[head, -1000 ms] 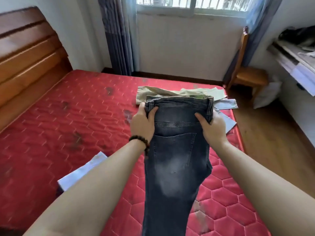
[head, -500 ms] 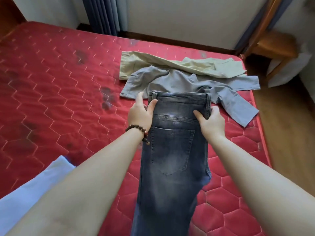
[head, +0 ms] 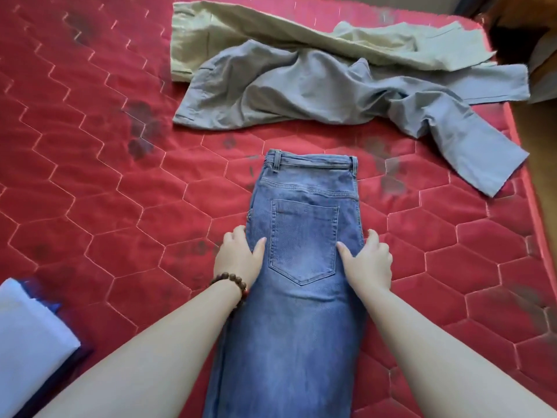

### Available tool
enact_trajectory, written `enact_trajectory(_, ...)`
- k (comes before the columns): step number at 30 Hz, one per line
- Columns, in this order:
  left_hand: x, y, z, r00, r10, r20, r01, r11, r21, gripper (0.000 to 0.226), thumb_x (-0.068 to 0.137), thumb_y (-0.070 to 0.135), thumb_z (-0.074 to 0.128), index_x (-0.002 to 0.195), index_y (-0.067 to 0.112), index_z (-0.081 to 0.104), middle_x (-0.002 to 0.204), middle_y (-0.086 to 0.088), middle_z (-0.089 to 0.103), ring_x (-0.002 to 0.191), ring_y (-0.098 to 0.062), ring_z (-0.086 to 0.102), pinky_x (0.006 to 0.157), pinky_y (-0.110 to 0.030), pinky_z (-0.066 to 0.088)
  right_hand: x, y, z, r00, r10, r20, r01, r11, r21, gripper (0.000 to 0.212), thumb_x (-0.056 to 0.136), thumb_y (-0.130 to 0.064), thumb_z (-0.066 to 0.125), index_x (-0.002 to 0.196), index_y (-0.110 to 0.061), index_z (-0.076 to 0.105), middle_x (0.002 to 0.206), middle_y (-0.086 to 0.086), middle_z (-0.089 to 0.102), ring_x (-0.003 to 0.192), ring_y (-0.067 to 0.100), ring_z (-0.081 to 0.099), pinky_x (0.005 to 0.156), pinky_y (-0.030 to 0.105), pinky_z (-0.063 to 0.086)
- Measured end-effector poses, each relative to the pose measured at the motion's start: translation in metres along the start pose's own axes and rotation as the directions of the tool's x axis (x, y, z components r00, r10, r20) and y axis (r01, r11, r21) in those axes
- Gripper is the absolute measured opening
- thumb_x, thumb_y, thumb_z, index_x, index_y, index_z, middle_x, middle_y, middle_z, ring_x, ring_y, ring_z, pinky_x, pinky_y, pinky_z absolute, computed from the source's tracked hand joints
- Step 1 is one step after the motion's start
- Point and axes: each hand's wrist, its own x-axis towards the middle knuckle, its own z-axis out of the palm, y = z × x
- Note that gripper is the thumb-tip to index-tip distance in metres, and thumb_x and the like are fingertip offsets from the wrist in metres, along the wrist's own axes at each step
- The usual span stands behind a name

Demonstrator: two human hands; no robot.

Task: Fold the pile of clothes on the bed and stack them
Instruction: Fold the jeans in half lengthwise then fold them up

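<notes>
A: The fingers (head: 241, 236) of the left hand (head: 238, 260) are lying fairly straight along the left edge of the jeans (head: 301, 297), thumb spread onto the denim, and the right hand (head: 369, 263) is mirroring it on the other edge. Neither is pinching anything; both are pressing flat.

B: And the jeans themselves?

A: They are lying on the bed (head: 90, 191), already doubled leg on leg, back pocket facing up, waistband pointing away from the person, legs running down out of view below.

B: How are you expecting them to handle?

A: I am judging them heavier and stiffer than the rest. Denim is holding a crease well and is not sliding much on that quilted cover. The waistband and seams are the thick, firm parts, so I would be taking hold there or at the hems, both layers together.

B: What about the others?

A: The grey trousers (head: 286, 92) and the pale green trousers (head: 271, 34) are lying crumpled near the far edge, overlapping, well apart from the jeans. They are looking thin and limp, so they are likely needing smoothing first.

B: Anything stacked?

A: A folded white and blue pile (head: 27, 336) is sitting at the near left.
</notes>
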Motion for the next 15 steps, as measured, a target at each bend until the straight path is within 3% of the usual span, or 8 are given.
enact_trajectory(3, 0.013, 0.010, 0.010, 1.000, 0.016, -0.015, -0.016, 0.999, 0.038, 0.038, 0.097, 0.044, 0.047, 0.116, 0.011, 0.044, 0.112, -0.017, 0.062, 0.102, -0.038, 0.060, 0.075, -0.041, 0.043, 0.011, -0.004, 0.012, 0.999, -0.035, -0.011, 0.034, 0.999, -0.039, 0.061, 0.094, -0.047, 0.052, 0.142, -0.013, 0.031, 0.120, 0.021, 0.058, 0.109, 0.040, 0.056, 0.082, 0.043, 0.043)
enact_trajectory(7, 0.020, 0.016, 0.014, 0.999, 0.037, -0.023, -0.034, 0.991, 0.129, 0.026, 0.101, 0.039, 0.037, 0.094, 0.015, 0.031, 0.096, -0.021, 0.065, 0.089, -0.042, 0.062, 0.064, -0.038, 0.037, 0.015, -0.010, 0.018, 0.987, -0.159, -0.031, 0.148, 0.961, -0.235, 0.032, 0.101, -0.039, 0.038, 0.121, -0.013, 0.042, 0.095, 0.021, 0.068, 0.088, 0.042, 0.064, 0.065, 0.038, 0.036)
enact_trajectory(11, 0.039, 0.031, -0.004, 0.988, 0.094, -0.125, -0.083, 0.992, 0.095, 0.028, 0.102, 0.035, 0.037, 0.104, 0.008, 0.040, 0.094, -0.025, 0.064, 0.088, -0.045, 0.061, 0.063, -0.039, 0.034, 0.035, -0.032, 0.002, 0.955, -0.275, -0.114, 0.248, 0.946, -0.208, 0.028, 0.102, -0.032, 0.036, 0.121, -0.014, 0.046, 0.091, 0.023, 0.067, 0.084, 0.043, 0.063, 0.063, 0.039, 0.035)
enact_trajectory(15, 0.071, 0.051, -0.021, 0.948, 0.041, -0.317, -0.082, 0.990, -0.119, 0.030, 0.101, 0.031, 0.044, 0.118, 0.007, 0.046, 0.101, -0.023, 0.064, 0.093, -0.043, 0.059, 0.066, -0.039, 0.034, 0.067, -0.070, -0.020, 0.912, -0.348, -0.219, 0.323, 0.936, -0.141, 0.037, 0.102, -0.034, 0.038, 0.134, -0.019, 0.045, 0.095, 0.022, 0.067, 0.088, 0.044, 0.062, 0.067, 0.042, 0.040)
